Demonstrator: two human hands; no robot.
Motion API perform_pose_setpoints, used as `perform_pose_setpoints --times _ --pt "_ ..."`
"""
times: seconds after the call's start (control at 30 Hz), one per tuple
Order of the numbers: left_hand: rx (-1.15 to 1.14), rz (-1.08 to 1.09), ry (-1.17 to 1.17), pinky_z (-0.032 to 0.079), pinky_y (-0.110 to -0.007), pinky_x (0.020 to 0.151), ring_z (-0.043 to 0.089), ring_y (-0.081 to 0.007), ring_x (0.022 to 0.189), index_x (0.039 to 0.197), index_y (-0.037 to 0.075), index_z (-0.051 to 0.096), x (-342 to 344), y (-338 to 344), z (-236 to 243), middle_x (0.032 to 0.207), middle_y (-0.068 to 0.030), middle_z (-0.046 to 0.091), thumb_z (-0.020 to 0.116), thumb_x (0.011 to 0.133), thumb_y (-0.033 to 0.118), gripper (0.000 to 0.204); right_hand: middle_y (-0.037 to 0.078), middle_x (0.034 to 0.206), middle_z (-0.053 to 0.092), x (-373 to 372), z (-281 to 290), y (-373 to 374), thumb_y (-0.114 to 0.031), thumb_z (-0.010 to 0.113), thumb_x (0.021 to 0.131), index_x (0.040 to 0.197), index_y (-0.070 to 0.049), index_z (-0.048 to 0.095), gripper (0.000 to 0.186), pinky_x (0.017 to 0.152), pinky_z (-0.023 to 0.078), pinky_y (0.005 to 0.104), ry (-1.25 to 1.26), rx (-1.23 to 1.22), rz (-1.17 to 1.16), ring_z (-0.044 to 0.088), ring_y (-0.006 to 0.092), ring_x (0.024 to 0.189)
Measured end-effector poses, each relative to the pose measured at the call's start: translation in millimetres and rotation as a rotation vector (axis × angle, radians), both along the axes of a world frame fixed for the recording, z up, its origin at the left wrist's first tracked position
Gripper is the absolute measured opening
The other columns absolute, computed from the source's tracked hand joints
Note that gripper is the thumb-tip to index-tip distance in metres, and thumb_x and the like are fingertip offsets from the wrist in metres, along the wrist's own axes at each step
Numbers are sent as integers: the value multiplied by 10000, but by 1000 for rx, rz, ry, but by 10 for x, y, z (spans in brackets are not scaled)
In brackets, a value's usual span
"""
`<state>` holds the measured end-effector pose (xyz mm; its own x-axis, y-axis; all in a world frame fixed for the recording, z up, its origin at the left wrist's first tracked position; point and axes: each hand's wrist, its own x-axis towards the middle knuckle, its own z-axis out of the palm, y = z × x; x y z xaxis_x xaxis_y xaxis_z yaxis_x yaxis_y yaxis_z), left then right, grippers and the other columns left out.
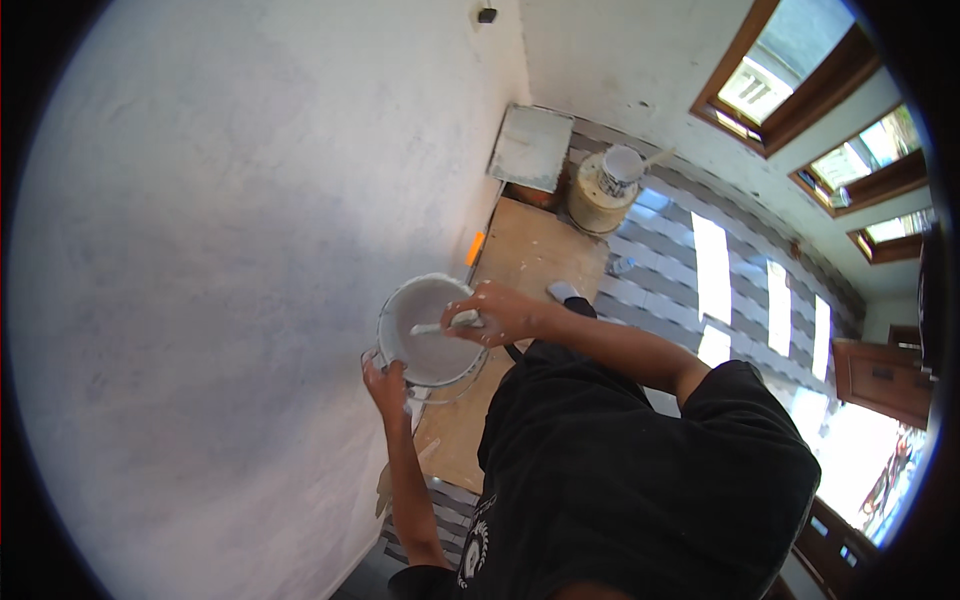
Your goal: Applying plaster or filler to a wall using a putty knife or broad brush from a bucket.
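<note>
In the head view, your left hand (385, 380) curls over the near rim of the white bucket (402, 305), held just beside the wall (230, 250); your right hand (492, 310) closes round a white-smeared hand tool (428, 328) inside it, type unclear; the wall's coat, left of your hands, looks partway done, grey patches left; ahead stand a squat drum (597, 208) with a small pail (622, 165) on top and a square panel (535, 148), seemingly out of your way.

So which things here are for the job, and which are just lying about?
For the job:
Bucket, held by the left hand
Whitish tool, in the right hand

Seemingly just lying about:
Orange strip by the wall
Clear bottle on the tiles
</note>
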<state>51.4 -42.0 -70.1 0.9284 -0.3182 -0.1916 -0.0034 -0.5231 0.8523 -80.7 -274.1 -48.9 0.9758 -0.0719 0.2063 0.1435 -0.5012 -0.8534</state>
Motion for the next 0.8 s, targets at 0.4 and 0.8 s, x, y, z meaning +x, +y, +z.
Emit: perform_pose_setpoints --times 0.4,0.8 --pt "76 149 114 448 -301 559 543 -150 607 1071 6 543 -348 720 -500 777 -75 583 587 707 36 368 151 808 679 -220 -581 709 -90 683 808 964 -115 671 159 641 509 439 2 209 30 650 358 715" --pt "4 171 116 434 -291 510 529 -139 548 1095 4 541 -425 630 -393 733 -78 581 596 716 47 385 131 864 707 -107 -334 445 -69 686 830 988 -78 692 159 666 522 390 136 44 98 667 336 724"
